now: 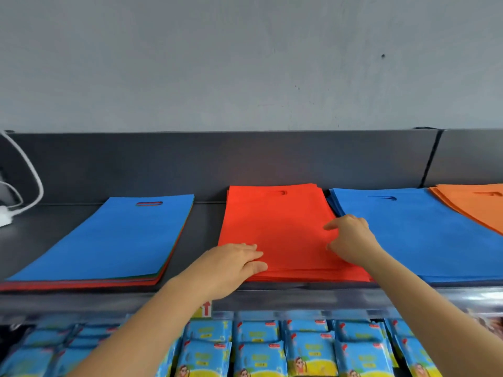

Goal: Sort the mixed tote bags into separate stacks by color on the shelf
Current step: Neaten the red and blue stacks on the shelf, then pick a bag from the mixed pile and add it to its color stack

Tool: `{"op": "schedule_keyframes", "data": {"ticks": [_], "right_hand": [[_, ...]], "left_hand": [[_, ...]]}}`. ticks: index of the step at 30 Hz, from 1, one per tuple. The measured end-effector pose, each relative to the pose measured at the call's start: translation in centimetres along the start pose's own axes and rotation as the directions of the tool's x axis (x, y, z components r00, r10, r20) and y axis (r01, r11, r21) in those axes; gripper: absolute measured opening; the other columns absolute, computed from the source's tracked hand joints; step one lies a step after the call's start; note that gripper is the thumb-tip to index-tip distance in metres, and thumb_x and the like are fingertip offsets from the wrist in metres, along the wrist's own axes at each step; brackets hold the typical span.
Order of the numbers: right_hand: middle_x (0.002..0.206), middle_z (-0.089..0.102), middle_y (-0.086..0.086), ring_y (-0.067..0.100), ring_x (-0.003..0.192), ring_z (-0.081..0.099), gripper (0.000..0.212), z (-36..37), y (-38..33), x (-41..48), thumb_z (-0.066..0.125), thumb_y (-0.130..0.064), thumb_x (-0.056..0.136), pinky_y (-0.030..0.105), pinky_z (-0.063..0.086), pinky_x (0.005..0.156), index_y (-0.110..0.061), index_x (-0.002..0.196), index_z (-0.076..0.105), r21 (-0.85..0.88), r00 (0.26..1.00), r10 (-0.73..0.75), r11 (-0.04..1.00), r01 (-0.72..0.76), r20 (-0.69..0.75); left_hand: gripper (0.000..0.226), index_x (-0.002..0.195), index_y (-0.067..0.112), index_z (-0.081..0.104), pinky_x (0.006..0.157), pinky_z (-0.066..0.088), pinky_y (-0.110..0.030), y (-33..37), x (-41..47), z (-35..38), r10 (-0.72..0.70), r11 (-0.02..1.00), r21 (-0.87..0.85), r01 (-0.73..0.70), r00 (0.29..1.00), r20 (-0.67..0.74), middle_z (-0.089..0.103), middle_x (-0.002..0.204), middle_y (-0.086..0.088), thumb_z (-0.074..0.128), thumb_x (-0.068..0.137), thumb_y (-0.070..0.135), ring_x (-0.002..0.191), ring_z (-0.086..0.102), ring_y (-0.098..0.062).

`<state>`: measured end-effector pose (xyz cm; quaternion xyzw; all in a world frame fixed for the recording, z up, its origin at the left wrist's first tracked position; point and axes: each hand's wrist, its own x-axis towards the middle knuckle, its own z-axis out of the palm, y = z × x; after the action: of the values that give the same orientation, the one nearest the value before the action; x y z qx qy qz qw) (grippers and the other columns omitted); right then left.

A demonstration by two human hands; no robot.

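Note:
Four piles of flat tote bags lie on a dark grey shelf (204, 221). At the left is the mixed stack (109, 240), blue on top with red and green edges showing underneath. A red stack (277, 213) sits in the middle, a blue stack (424, 235) to its right, and an orange stack (473, 205) at the far right. My left hand (234, 263) rests flat on the red stack's front left corner. My right hand (351, 240) touches the red stack's right edge, fingers bent, thumb and forefinger spread.
A white cable and plug (16, 202) lie at the shelf's far left. A grey wall (245, 63) rises behind the shelf's back panel. Under the shelf's front lip hang rows of blue and yellow packets (272, 349).

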<state>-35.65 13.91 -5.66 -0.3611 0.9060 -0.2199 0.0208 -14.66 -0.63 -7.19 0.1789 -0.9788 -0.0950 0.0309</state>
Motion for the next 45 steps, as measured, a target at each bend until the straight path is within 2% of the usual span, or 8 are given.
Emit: {"op": "schedule_keyframes", "data": {"ticks": [6, 14, 19, 29, 32, 35, 40, 45], "right_hand": [[0.128, 0.056, 0.003, 0.025, 0.122, 0.046, 0.035, 1.8, -7.5, -0.5, 0.064, -0.019, 0.084, 0.032, 0.036, 0.102, -0.017, 0.118, 0.063, 0.071, 0.947, -0.315, 0.945, 0.319, -0.062], [0.129, 0.059, 0.001, 0.018, 0.123, 0.051, 0.038, 8.9, -21.2, -2.4, 0.068, -0.030, 0.084, 0.030, 0.038, 0.103, -0.018, 0.120, 0.064, 0.229, 0.792, -0.591, 0.801, 0.553, 0.155], [0.129, 0.060, -0.002, 0.016, 0.120, 0.052, 0.050, 12.5, -25.6, -1.9, 0.078, -0.037, 0.073, 0.032, 0.040, 0.102, -0.020, 0.118, 0.065, 0.182, 0.771, -0.538, 0.842, 0.508, 0.341], [0.083, 0.067, -0.004, 0.019, 0.084, 0.061, 0.022, 13.5, -27.4, -0.3, 0.066, -0.049, 0.080, 0.028, 0.043, 0.066, -0.027, 0.083, 0.071, 0.073, 0.894, -0.376, 0.926, 0.369, 0.245], [0.080, 0.061, -0.004, 0.020, 0.082, 0.059, 0.025, 13.8, -27.7, -0.1, 0.063, -0.048, 0.083, 0.027, 0.041, 0.066, -0.023, 0.083, 0.067, 0.084, 0.904, -0.343, 0.939, 0.333, 0.257], [0.097, 0.060, 0.002, 0.021, 0.091, 0.057, 0.042, 13.9, -27.9, 0.1, 0.063, -0.050, 0.083, 0.028, 0.044, 0.076, -0.012, 0.102, 0.063, 0.378, 0.949, -0.225, 0.917, 0.129, 0.221], [0.076, 0.054, 0.011, 0.017, 0.060, 0.053, 0.030, 11.6, -27.3, -0.7, 0.064, -0.032, 0.088, 0.025, 0.051, 0.052, -0.006, 0.084, 0.048, 0.604, 0.821, -0.001, 0.678, -0.419, 0.570], [0.094, 0.065, 0.012, 0.017, 0.067, 0.063, 0.021, 10.8, -26.7, -0.6, 0.066, 0.008, 0.079, 0.022, 0.053, 0.048, 0.000, 0.097, 0.060, 0.767, 0.913, -0.087, 0.578, -0.279, 0.398]], "left_hand": [[0.044, 0.133, 0.031, 0.051, 0.110, 0.029, -0.025, -4.3, -4.4, -1.8, -0.106, 0.993, -0.092, 0.078, 0.928, -0.356, 0.040, 0.143, 0.021, 0.035, 0.097, 0.050, 0.133, 0.032, 0.002], [0.034, 0.128, 0.025, 0.058, 0.103, 0.036, -0.028, -17.3, -13.6, -3.9, -0.423, 0.897, -0.058, 0.439, 0.809, -0.409, 0.052, 0.136, 0.010, 0.047, 0.097, 0.033, 0.127, 0.046, -0.009], [0.037, 0.131, 0.018, 0.056, 0.104, 0.032, -0.027, -21.2, -15.7, -4.8, -0.443, 0.890, -0.051, 0.454, 0.832, -0.334, 0.052, 0.137, 0.003, 0.047, 0.097, 0.032, 0.127, 0.047, -0.014], [0.050, 0.124, 0.026, 0.060, 0.094, 0.041, -0.027, -22.9, -16.2, -6.4, -0.503, 0.864, -0.020, 0.503, 0.863, -0.043, 0.059, 0.125, 0.011, 0.053, 0.086, 0.058, 0.116, 0.053, -0.013], [0.023, 0.088, 0.018, 0.064, 0.068, 0.041, -0.028, -23.8, -15.9, -6.2, -0.464, 0.881, 0.040, 0.472, 0.877, -0.127, 0.064, 0.083, 0.003, 0.051, 0.095, 0.036, 0.081, 0.058, -0.017], [0.041, 0.061, 0.014, 0.034, 0.051, 0.022, -0.028, -24.0, -15.9, -5.9, -0.453, 0.887, -0.016, 0.462, 0.862, -0.229, 0.037, 0.055, 0.000, 0.050, 0.097, 0.029, 0.053, 0.037, -0.018], [0.021, 0.087, 0.021, 0.070, 0.057, 0.038, -0.026, -24.0, -16.6, -5.2, -0.363, 0.928, -0.048, 0.369, 0.868, -0.338, 0.064, 0.066, 0.004, 0.052, 0.096, 0.028, 0.064, 0.059, -0.017], [0.027, 0.112, 0.029, 0.069, 0.054, 0.048, -0.033, -20.6, -15.9, -5.2, -0.206, 0.964, 0.020, 0.266, 0.791, -0.576, 0.073, 0.077, -0.001, 0.064, 0.088, 0.018, 0.066, 0.066, -0.028]]}}
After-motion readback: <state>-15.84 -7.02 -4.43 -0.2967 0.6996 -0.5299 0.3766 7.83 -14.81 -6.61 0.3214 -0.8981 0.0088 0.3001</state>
